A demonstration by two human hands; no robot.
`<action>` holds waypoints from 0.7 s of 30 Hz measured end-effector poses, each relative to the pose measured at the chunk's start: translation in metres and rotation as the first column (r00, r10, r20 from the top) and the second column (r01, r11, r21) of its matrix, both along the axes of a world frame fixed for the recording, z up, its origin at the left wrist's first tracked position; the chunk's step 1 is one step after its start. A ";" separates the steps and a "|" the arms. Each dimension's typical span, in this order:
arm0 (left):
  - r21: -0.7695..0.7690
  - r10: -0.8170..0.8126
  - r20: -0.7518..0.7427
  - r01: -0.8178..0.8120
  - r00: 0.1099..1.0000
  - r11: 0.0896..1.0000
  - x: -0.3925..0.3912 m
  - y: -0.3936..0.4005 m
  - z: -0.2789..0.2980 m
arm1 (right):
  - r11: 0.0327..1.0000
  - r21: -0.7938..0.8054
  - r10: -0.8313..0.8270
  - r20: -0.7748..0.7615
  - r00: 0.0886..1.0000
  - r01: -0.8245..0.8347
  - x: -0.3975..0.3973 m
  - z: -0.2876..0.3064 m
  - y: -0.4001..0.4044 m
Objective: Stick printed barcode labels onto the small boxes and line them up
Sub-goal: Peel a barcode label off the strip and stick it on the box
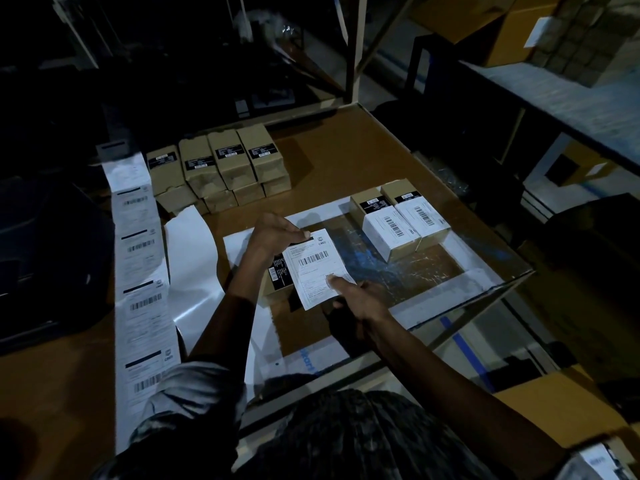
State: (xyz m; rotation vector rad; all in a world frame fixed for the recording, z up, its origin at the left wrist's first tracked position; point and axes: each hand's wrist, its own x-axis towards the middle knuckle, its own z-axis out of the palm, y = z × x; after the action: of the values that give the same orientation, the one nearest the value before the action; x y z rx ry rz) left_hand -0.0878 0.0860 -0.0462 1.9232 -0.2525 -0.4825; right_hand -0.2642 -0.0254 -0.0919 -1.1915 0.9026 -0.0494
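Barcode label (317,271) held over a small brown box (278,278) near the middle of the desk (363,150), tilted, printed side up; label covers most of the box top, box's black sticker showing at the label's left edge; whether the label is already stuck down cannot be told. Left hand (273,237) above the label's top corner; fingers (304,234) curled, pinching that top edge near the logo. Right hand (360,296) comes in from the lower right; one finger laid on the lower part of the label, pressing, other fingers curled under beside the label's bottom edge, lower edge seemingly caught between them; box underneath, mostly hidden. Two labelled boxes (401,223) side by side, touching, to the right and further back on a scratched mat (398,271) with a white border. Stack of unlabelled boxes (221,168) at the back left, in a row, two layers, well apart from the hands. Long strip of printed labels (142,271) runs along the left of the desk towards the person; bare white backing sheet (194,268) lies just beside it, between strip and left forearm. Rolled grey sleeve (194,393) on the left arm. Cardboard cartons (512,22) on shelving at the far right, dim.
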 end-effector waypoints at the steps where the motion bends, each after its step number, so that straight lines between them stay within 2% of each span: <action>1: 0.002 0.001 -0.004 -0.001 1.000 1.000 0.000 0.000 -0.001 | 1.000 -0.004 0.000 0.000 1.000 0.000 0.000 0.000 0.000; 14: 0.014 0.006 0.029 -0.006 1.000 1.000 0.000 0.001 -0.006 | 0.999 -0.049 -0.012 0.031 0.999 0.013 -0.002 0.005 0.001; 21: 0.113 -0.017 0.196 -0.006 0.980 0.994 -0.008 0.001 -0.015 | 0.994 -0.105 0.024 0.026 0.999 -0.021 -0.002 0.003 0.003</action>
State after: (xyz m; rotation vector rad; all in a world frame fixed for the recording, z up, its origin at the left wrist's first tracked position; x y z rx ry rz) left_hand -0.0961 0.0870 -0.0615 2.0843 -0.3654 -0.3147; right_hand -0.2666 -0.0226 -0.0884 -1.2949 0.8714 -0.0956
